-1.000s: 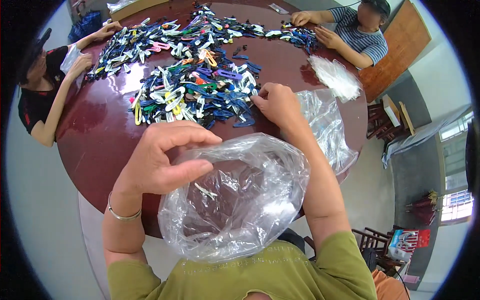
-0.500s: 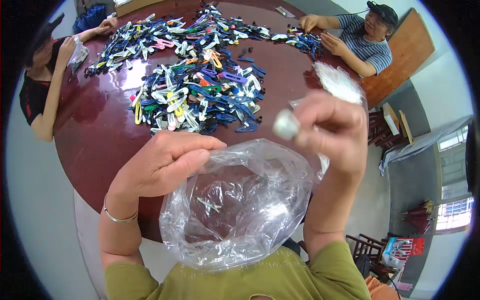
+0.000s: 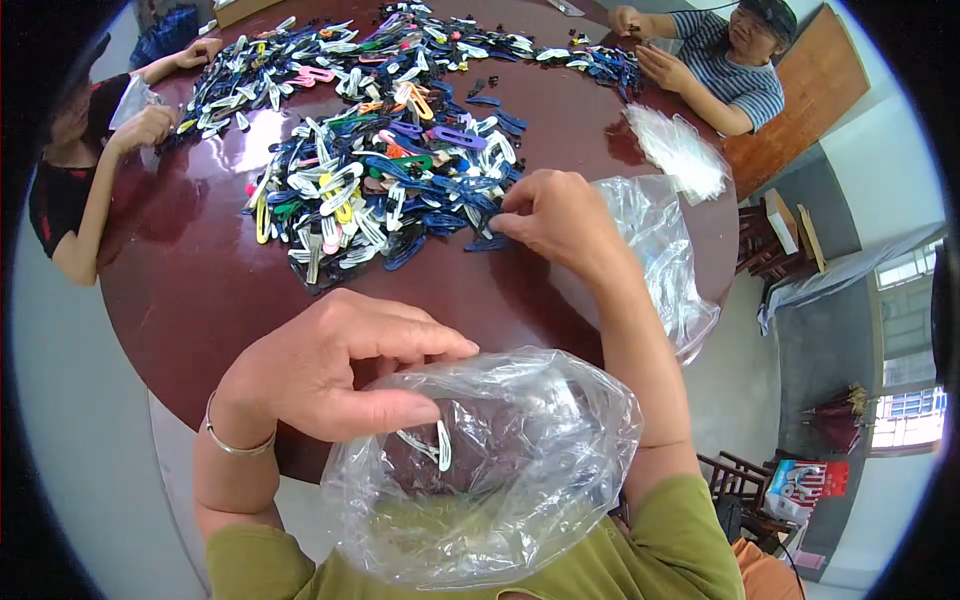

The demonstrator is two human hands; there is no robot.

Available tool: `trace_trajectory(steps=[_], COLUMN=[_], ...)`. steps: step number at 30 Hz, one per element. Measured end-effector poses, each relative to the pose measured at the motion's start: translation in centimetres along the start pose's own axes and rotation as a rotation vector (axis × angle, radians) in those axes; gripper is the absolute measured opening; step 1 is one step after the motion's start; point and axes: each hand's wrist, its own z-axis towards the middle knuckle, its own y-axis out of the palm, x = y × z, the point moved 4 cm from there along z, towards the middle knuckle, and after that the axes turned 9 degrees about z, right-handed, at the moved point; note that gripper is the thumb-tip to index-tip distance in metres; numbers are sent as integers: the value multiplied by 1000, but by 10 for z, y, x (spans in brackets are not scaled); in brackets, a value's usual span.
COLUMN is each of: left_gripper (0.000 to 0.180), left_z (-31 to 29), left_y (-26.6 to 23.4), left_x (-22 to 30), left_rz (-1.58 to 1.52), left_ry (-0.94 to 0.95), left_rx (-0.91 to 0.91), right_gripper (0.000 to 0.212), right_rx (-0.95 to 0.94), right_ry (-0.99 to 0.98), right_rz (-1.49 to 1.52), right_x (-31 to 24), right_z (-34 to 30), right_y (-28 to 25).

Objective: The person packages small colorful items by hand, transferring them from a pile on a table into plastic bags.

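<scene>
My left hand [image 3: 330, 365] holds the rim of a large clear plastic bag [image 3: 560, 490], thumb inside the mouth and fingers on the far side, loosely spaced. White snap hair clips [image 3: 443, 445] show in the bag, below my thumb. My right hand [image 3: 555, 218] is at the right edge of a heap of hair clips [image 3: 400, 190], its fingertips pinched on a dark blue snap hair clip [image 3: 487, 242] lying on the table. Most clips in the heap are white and dark blue, with some yellow, purple, orange and green ones.
A second clear bag [image 3: 655, 265] lies beside my right forearm, near a stack of small clear bags [image 3: 680, 155]. Another long heap of clips [image 3: 330, 65] spreads across the far side of the round red-brown table [image 3: 190, 290]. Co-workers sit at left and far right, hands near clips.
My right hand has moved from above the bag to the heap's edge, and the white item it held is gone from it. Another white clip shows in the bag. My left fingers have spread.
</scene>
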Motion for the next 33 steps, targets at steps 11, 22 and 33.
trace_trajectory(steps=[11, 22, 33], left_gripper=[30, 26, 29], left_z=[-3, -2, 3], left_y=[-7, 0, 3], left_x=[-8, -18, -20], left_rz=[66, -30, -50], left_ry=[-88, -281, -346], left_rx=[106, 54, 54], right_gripper=[21, 11, 20], right_rx=[129, 125, -168], right_ry=[-77, -203, -116], right_rz=[536, 356, -222], right_x=[2, -65, 0], right_z=[-6, -51, -3], right_y=[-26, -51, -5])
